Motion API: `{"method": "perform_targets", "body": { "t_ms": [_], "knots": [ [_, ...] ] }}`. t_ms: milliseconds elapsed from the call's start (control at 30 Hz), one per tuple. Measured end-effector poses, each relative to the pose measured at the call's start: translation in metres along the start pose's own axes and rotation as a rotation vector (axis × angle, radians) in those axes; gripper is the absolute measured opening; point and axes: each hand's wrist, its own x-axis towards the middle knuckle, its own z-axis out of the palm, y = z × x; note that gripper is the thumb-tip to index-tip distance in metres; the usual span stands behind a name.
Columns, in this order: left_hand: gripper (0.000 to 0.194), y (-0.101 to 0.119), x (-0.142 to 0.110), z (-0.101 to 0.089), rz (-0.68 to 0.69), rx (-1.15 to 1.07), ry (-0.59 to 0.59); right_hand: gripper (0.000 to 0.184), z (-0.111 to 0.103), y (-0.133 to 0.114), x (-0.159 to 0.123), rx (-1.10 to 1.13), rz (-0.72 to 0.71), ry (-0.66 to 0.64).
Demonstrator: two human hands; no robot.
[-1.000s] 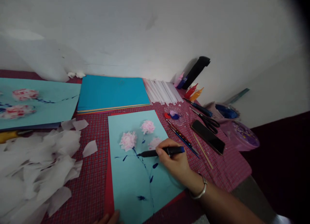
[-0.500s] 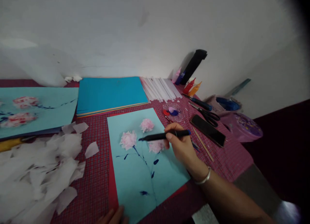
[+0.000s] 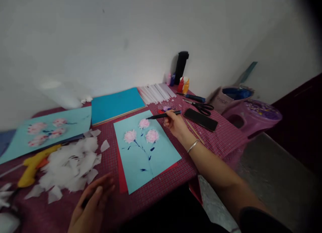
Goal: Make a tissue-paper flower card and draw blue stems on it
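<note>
My right hand (image 3: 174, 124) pinches a black marker (image 3: 161, 115) with a blue end, held nearly level. Its tip is over the edge of the top pink flower (image 3: 144, 123); I cannot tell whether it touches. That flower belongs to a light blue sheet (image 3: 136, 179) with several ruffled pink flowers, dark blue stems and leaves. Beneath the sheet, red paper (image 3: 122, 179) shows. My left hand (image 3: 94, 201) hovers near the table's front edge, left of the sheet, fingers loosely bent and apart from the thumb. A dark spot by its thumb is too blurred to make out.
White paper pieces (image 3: 67, 169) and a yellow glue gun (image 3: 32, 166) lie left, below another flower picture (image 3: 80, 120). Blue sheets (image 3: 115, 105) and white strips (image 3: 156, 93) line the wall. Scissors (image 3: 202, 107), a phone (image 3: 201, 119) and paint bottles (image 3: 185, 87) are right.
The view has shifted and widened. My right hand with the marker has moved from between the flowers to the top flower. My left hand has come off the sheet's lower corner.
</note>
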Motion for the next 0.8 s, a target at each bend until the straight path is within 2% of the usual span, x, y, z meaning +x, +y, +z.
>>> {"method": "perform_targets", "body": {
  "t_ms": [133,233,367,467,633,800],
  "knots": [
    [0.045,0.026,0.023,0.004,-0.062,-0.033,-0.048,0.026,0.003,0.005,-0.005,0.013,0.067,-0.074],
    [0.047,0.047,0.045,0.016,-0.022,-0.066,-0.044,0.024,0.005,0.008,-0.007,0.002,0.085,-0.112],
    [0.037,0.078,0.090,0.040,0.117,-0.116,0.012,0.021,0.006,0.009,-0.008,0.019,0.068,-0.118],
    [0.031,0.094,0.131,0.060,0.133,-0.116,0.029,0.017,0.002,0.009,-0.004,0.058,0.093,-0.080],
    [0.030,0.091,0.184,0.081,0.044,-0.099,0.051,0.009,-0.011,0.010,0.008,0.102,0.244,0.000],
    [0.034,0.081,0.210,0.086,-0.031,-0.099,0.091,0.005,-0.018,0.011,0.014,0.157,0.289,0.047]
  ]
}}
